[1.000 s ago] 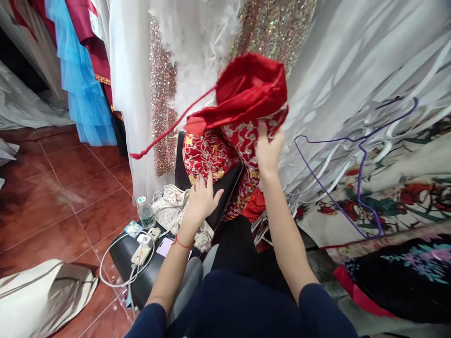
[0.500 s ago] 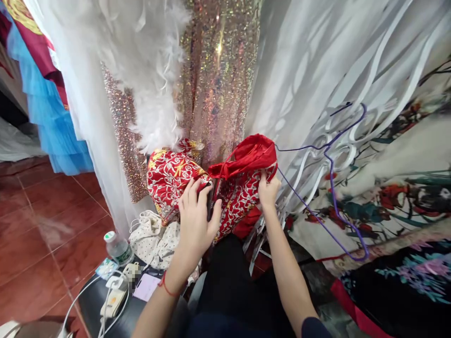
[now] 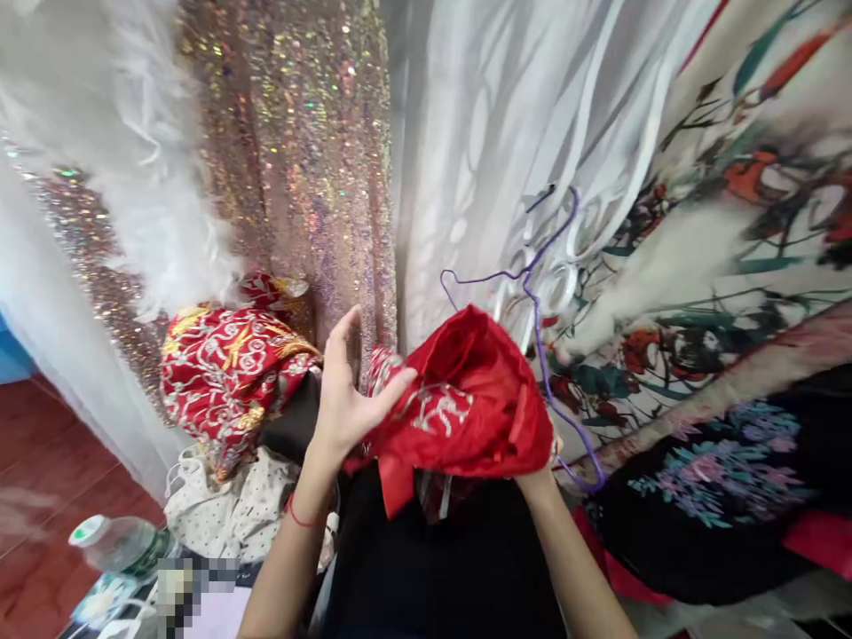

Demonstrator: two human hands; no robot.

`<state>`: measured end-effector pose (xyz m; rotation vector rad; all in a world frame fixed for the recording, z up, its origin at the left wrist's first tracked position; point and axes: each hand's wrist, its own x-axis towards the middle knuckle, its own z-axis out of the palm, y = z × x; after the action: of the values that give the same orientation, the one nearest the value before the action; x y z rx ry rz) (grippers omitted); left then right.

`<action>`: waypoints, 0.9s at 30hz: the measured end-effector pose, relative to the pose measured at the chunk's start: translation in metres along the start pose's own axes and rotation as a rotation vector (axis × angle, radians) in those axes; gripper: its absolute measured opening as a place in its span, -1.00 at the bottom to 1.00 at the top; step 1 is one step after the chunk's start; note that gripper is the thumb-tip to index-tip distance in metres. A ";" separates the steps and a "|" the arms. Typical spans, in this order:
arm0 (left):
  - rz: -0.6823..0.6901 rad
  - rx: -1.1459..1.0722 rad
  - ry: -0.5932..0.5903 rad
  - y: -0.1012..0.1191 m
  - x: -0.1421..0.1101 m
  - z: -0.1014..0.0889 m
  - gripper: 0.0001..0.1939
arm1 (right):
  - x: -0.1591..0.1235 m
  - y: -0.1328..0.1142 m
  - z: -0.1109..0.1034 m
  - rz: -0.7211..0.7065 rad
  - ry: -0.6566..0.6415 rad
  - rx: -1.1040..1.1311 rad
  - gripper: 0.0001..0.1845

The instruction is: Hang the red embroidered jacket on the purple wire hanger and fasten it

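Note:
A red cloth garment (image 3: pixel 489 417) with silver embroidery and a plain red lining lies bunched above my lap, its opening facing up. My right hand (image 3: pixel 547 469) grips its right edge, most of the fingers hidden behind the fabric. At the garment's left side, my left hand (image 3: pixel 344 399) is open, thumb and fingers spread apart. The thumb overlaps the cloth in view; whether it touches, I cannot tell. Farther left sits a second red piece (image 3: pixel 232 364) with silver and gold embroidery. From the first garment hangs a red ribbon (image 3: pixel 395 484).
A purple hanger (image 3: pixel 538 311) hangs on a white scrolled metal frame (image 3: pixel 586 177) beside flowered fabric (image 3: pixel 692 266). Sequined cloth (image 3: pixel 299 160) and white feathers (image 3: pixel 160 213) hang ahead. Dotted cream cloth (image 3: pixel 219 515) and a plastic bottle (image 3: pixel 123 543) are at lower left.
The held garment has come nearer my lap and turned, showing more red lining. My left hand has opened away from between the two red pieces. The view has shifted right.

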<state>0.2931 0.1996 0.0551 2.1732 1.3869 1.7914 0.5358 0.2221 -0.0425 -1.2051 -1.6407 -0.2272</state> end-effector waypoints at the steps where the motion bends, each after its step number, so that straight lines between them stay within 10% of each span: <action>1: 0.008 -0.062 -0.113 0.000 -0.003 0.011 -0.10 | -0.010 0.000 -0.007 -0.004 -0.004 -0.026 -0.68; 4: -0.042 -0.184 -0.277 0.003 -0.020 0.050 -0.47 | -0.026 0.000 -0.027 -0.207 -0.072 -0.034 -0.64; 9: -0.154 -0.096 -0.132 0.007 -0.046 0.091 -0.76 | -0.026 0.014 -0.057 -0.613 -0.308 -0.196 -0.63; 13: -0.174 0.020 -0.056 0.009 -0.045 0.093 -0.71 | -0.027 0.009 -0.078 -0.382 -0.305 -0.291 -0.53; 20: -0.075 0.201 -0.069 0.031 -0.013 0.086 -0.63 | -0.048 -0.039 -0.079 -0.884 -0.535 -0.291 -0.65; 27: 0.006 0.188 -0.052 0.033 0.008 0.075 -0.64 | -0.043 0.006 -0.069 -0.677 -0.890 -0.393 -0.65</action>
<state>0.3721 0.2214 0.0521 2.2952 1.5984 1.6556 0.5806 0.1549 -0.0488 -1.0369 -2.8782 -0.4974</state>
